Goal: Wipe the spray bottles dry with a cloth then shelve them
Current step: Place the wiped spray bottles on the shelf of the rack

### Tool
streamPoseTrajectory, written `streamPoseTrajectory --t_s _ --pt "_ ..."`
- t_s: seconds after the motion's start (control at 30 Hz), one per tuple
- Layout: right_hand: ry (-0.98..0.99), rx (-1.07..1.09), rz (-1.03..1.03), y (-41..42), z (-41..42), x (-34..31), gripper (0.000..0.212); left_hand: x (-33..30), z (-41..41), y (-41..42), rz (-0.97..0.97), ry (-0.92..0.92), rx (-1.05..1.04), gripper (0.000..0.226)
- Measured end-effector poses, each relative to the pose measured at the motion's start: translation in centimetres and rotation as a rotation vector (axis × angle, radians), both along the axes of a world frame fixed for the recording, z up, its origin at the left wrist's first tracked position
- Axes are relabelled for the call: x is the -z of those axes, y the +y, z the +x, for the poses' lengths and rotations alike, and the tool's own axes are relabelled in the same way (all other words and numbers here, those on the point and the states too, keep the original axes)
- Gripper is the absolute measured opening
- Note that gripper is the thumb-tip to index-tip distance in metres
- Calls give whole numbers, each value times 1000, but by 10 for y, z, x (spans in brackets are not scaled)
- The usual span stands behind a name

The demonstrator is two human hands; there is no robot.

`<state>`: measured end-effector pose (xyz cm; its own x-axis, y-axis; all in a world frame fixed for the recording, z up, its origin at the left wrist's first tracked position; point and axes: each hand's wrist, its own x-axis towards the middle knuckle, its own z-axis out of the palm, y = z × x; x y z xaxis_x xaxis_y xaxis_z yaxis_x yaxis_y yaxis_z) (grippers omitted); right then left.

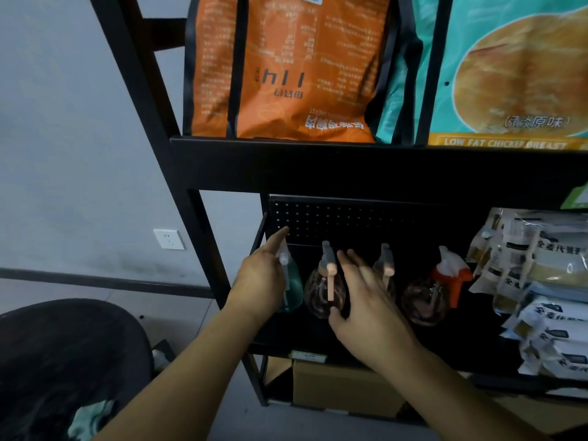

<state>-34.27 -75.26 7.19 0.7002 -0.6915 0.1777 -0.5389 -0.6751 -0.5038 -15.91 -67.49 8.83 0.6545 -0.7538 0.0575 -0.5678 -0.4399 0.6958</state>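
1. Looks like the shelving step: four spray bottles in a row on the black shelf (276,342), in front of the pegboard back panel (334,218).
2. From left: teal spray bottle (294,289), clear pink bottle with peach trigger (321,291), a second clear bottle (386,268) partly behind the right hand, and a clear bottle with red-and-white trigger head (445,281).
3. Left hand (261,278) against the left side of the teal bottle, index finger stretched toward its nozzle; seems to steady or nudge rather than clasp, though the palm side stays unseen.
4. Right hand (366,300) released, fingers spread and relaxed between the pink bottle and its neighbour, thumb near the pink bottle's base; grasping nothing visible.
5. To do it well: push low on the bodies, not on the triggers; keep nozzles facing one way; space evenly; keep bases fully behind the shelf lip; avoid knocking the round bottles into each other.
6. Hard to make out: whether the bottles are dry, and the exact finger contact with the teal bottle.
7. A pale cloth (92,418) lies at the lower left in dim light; what supports it cannot be told.
8. Snack packs at the right are cut off by the frame edge.
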Motion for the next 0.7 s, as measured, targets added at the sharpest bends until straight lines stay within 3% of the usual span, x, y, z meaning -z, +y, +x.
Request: streamPoseTrajectory --t_s 0.17,0.43,0.57,0.7 --pt "24 3 -32 -1 5 4 94 1 0 1 30 34 7 99" --pt "-18 39 6 -1 13 13 97 20 -14 8 -89 86 -46 92" --pt "-42 46 42 -3 17 20 102 34 -19 9 -59 53 -47 90" --pt "-39 72 39 -5 24 31 84 40 -22 7 -93 20 -86 80"
